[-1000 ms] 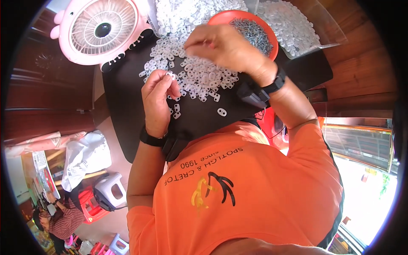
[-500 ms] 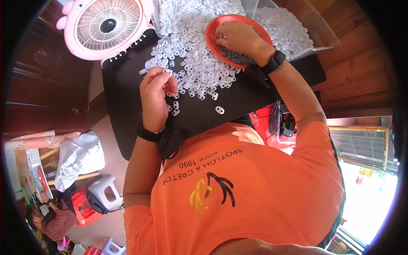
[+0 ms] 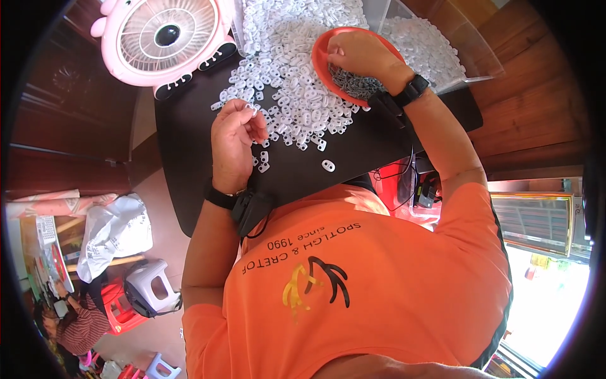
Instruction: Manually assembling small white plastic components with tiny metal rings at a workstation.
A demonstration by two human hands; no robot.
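My left hand [image 3: 235, 140] is raised over the black table, thumb and fingers closed on a small white plastic clip [image 3: 252, 107] with holes. To its right spreads a big heap of similar white clips [image 3: 306, 104]. My right hand [image 3: 365, 58] reaches into an orange-red bowl [image 3: 322, 68], its fingers bent and drawn together. Thin grey metal nails or screws [image 3: 353, 83] lie in that bowl under the hand. Whatever the right fingertips pinch is too small to make out. A single oval clip [image 3: 328, 165] lies by the table's near edge, and a few loose clips [image 3: 263, 167] lie beside my left wrist.
A pink fan [image 3: 167, 41] stands at the table's far left. At the far right, a clear bin [image 3: 486, 71] holds more white pieces. Black table [image 3: 183, 183] runs close to my body. Stools [image 3: 151, 287] and another person [image 3: 85, 325] are at lower left.
The view has shifted slightly. My right hand has moved a little within the bowl, showing more of the grey metal pieces. My left hand still holds the clip in nearly the same place.
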